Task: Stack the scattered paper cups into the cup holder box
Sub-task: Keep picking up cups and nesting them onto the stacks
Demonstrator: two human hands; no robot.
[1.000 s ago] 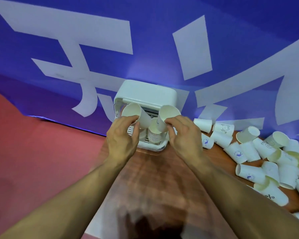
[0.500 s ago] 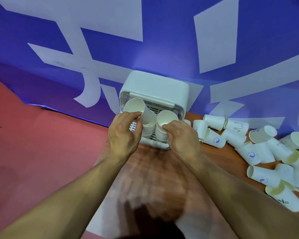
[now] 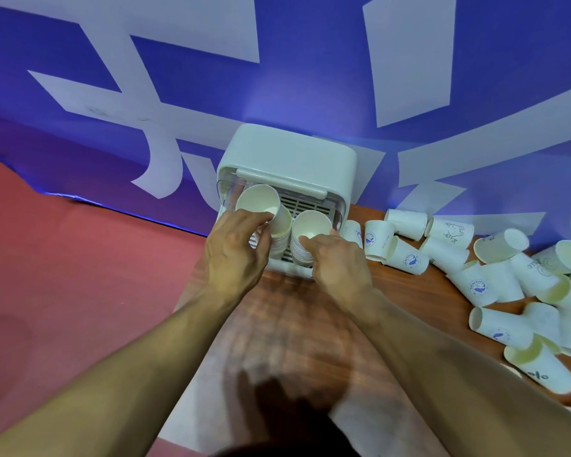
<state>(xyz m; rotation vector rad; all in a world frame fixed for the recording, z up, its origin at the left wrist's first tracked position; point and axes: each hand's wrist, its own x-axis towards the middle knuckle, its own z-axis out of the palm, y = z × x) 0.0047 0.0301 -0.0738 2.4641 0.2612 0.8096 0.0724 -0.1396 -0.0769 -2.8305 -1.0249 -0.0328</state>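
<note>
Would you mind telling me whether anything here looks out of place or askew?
Yes: the cup in the left hand sits tilted, not yet nested on its stack, and many loose cups lie toppled across the table.

Blue backdrop (image 3: 310, 94) behind worktop: large white character strokes, cut off by frame edges, not readable as whole words.

Cup with bear drawing (image 3: 450, 229) at 3 o'clock from holder box: letter "H" beside bear.

Cup at lower right (image 3: 541, 371): partial print "olo", rest hidden.

Several loose cups, e.g. cup with round blue emblem (image 3: 409, 258): ring of lettering too small to read.
</note>
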